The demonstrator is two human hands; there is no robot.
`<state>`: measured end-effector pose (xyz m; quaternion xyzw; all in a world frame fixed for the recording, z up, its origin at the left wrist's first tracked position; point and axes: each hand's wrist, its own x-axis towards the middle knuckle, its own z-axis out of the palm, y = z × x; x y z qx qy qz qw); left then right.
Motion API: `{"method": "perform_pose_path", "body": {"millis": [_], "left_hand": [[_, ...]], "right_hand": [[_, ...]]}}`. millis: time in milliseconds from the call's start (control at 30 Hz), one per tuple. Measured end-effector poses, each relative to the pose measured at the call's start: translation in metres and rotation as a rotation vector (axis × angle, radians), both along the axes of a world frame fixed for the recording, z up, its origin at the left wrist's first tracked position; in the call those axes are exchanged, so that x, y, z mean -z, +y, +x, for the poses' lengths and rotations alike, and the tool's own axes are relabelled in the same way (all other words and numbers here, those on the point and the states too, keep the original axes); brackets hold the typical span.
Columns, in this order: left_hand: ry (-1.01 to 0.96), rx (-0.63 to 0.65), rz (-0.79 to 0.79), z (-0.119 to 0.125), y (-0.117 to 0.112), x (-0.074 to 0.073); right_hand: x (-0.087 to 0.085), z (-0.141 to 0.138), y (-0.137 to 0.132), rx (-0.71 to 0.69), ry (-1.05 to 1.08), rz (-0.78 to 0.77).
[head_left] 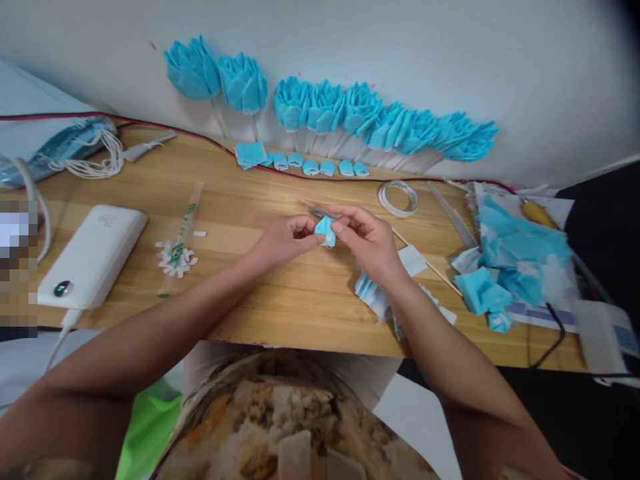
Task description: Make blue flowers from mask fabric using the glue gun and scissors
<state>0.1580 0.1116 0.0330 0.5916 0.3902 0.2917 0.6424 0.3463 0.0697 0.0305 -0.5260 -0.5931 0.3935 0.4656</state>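
A small folded piece of blue fabric or crepe paper [326, 231], with a white patch on its lower part, is pinched between my two hands above the middle of the table. My left hand [293, 241] grips its left edge with thumb and fingers. On the right edge, my right hand [367, 239] is closed on the same piece. Behind the fingers lies a metal tool [317, 212], partly hidden, its kind unclear. Several small folded blue pieces [311, 167] stand in a row farther back, beside a stack of flat blue squares [251, 155].
Several blue flowers on sticks [325, 107] lean against the wall. A tape roll [399, 199], a thin stick [427, 262] and a plastic bag of blue pieces [525, 247] lie right. A white power bank [95, 257] and a strip with white tabs [176, 257] are left.
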Motion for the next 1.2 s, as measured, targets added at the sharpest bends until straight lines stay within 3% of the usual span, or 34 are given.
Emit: {"method": "perform_pose_path", "body": {"millis": [100, 267, 400, 567, 700, 933, 1000, 1100, 1200], "left_hand": [[0.053, 0.024, 0.029, 0.0, -0.001, 0.003], [0.109, 0.114, 0.16, 0.002, -0.003, 0.01], [0.118, 0.099, 0.197, 0.003, -0.005, 0.007], [0.062, 0.001, 0.123, 0.0, -0.002, 0.004], [0.009, -0.054, 0.106, -0.002, 0.001, 0.004], [-0.082, -0.035, 0.06, 0.0, 0.001, -0.001], [-0.094, -0.087, 0.073, -0.002, 0.004, -0.004], [-0.15, -0.264, 0.076, -0.01, 0.012, -0.006], [-0.267, -0.376, -0.042, -0.016, 0.021, -0.006]], "right_hand": [[-0.001, 0.0, -0.001, 0.018, -0.023, 0.015], [0.001, -0.007, -0.002, -0.145, -0.01, 0.012], [0.002, -0.006, -0.001, -0.093, 0.01, 0.005], [-0.003, 0.004, 0.0, 0.002, 0.079, -0.044], [-0.004, 0.004, 0.001, -0.067, 0.055, -0.046], [-0.001, -0.002, 0.0, -0.087, -0.058, -0.002], [-0.004, 0.002, 0.001, -0.065, -0.068, 0.033], [-0.015, 0.016, 0.006, 0.037, -0.018, 0.082], [-0.024, 0.034, 0.017, 0.123, -0.003, 0.122]]}}
